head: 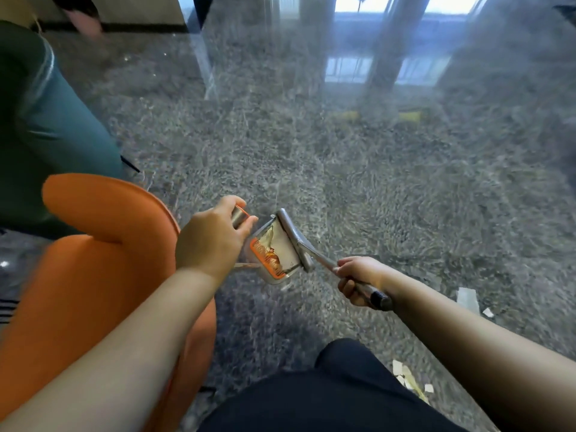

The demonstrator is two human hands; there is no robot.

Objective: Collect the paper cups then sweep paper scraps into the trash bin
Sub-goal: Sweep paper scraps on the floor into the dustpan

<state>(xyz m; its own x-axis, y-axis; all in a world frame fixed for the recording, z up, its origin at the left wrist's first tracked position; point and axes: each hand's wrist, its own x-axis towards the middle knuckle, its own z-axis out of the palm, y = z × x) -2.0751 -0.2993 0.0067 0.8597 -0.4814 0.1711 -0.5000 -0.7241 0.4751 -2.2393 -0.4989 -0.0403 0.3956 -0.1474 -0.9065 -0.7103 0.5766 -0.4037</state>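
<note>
Behind left hand (212, 238), broom handle (240, 216) (mostly hidden)

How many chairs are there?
2: an orange chair beside the left arm, and a teal chair behind it at the left edge. More may sit out of view.

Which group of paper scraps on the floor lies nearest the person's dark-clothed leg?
The cluster of small scraps at the bottom, right beside the leg. The other scraps lie farther off, beyond the right forearm.
</note>
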